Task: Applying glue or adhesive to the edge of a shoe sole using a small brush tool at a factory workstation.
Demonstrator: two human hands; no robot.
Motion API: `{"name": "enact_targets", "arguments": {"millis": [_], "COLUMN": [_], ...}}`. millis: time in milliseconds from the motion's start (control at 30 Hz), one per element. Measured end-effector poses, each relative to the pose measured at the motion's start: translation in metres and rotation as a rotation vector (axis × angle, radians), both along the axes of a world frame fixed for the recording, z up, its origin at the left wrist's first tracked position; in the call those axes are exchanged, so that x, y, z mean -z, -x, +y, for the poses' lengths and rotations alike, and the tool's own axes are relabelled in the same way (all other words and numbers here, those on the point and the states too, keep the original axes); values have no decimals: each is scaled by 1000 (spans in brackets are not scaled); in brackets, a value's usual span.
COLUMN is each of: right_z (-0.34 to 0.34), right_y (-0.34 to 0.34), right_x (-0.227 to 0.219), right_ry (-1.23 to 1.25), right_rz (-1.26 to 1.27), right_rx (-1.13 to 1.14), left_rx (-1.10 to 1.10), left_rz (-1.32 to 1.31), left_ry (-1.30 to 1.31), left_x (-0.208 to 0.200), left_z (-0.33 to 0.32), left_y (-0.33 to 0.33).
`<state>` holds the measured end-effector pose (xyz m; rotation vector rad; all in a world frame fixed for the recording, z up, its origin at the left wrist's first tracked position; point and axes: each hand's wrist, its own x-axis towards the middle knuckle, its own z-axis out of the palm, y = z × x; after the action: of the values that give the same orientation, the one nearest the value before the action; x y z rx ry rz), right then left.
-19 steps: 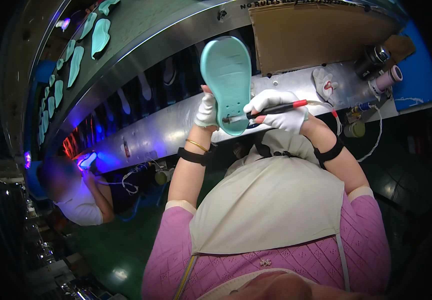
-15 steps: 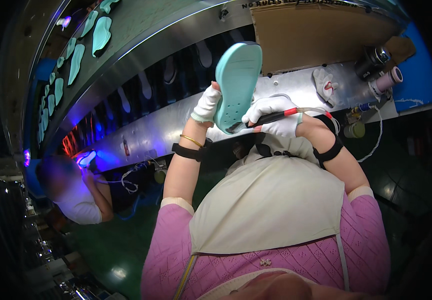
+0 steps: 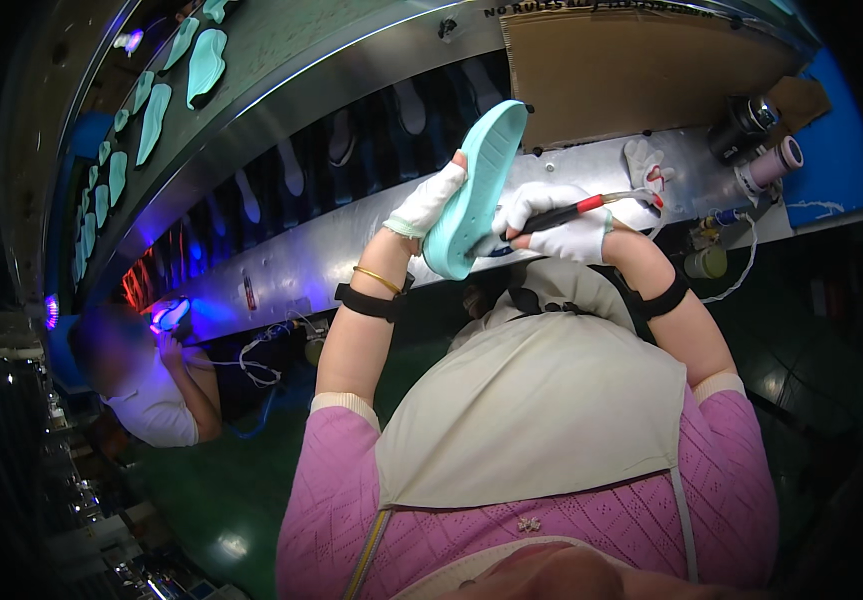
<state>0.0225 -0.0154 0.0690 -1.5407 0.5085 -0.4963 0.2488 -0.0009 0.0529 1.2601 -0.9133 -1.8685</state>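
A turquoise shoe sole (image 3: 484,185) is held up, tilted on edge, above the metal bench. My left hand (image 3: 430,205), in a white glove with bare fingertips, grips it by its left side. In my gloved right hand (image 3: 564,228) is a slim black-handled brush (image 3: 552,217) with a red band and a tube at its rear end. Its tip points at the lower end of the sole and is hidden behind the sole's edge and my fingers.
A metal bench (image 3: 337,240) runs across the front. A spare glove (image 3: 644,163), a black flask (image 3: 742,128) and a pink bottle (image 3: 777,158) stand or lie at right. Turquoise soles (image 3: 207,68) lie on a belt (image 3: 282,35). A co-worker (image 3: 157,385) sits at left.
The sole has turned from facing me broadly to a narrower, tilted view, its top shifting a little lower. My right hand and the brush have moved slightly right, away from the sole's lower end.
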Motion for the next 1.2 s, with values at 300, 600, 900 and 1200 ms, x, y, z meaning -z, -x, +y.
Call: {"name": "enact_targets", "arguments": {"millis": [300, 600, 900, 1200], "right_z": [-14, -10, -29, -5], "right_y": [8, 0, -23, -19], "right_x": [-12, -13, 9, 7], "right_ry": [241, -91, -16, 159], "right_rz": [-145, -292, -467, -228], "right_rx": [17, 430, 647, 504], "left_rx": [-214, -322, -274, -495], "left_rz": [62, 763, 873, 663], "left_ry": [464, -51, 101, 173], "left_x": [-2, 11, 33, 36], "left_z": [6, 30, 38, 34], "left_y": [-16, -5, 68, 59]}}
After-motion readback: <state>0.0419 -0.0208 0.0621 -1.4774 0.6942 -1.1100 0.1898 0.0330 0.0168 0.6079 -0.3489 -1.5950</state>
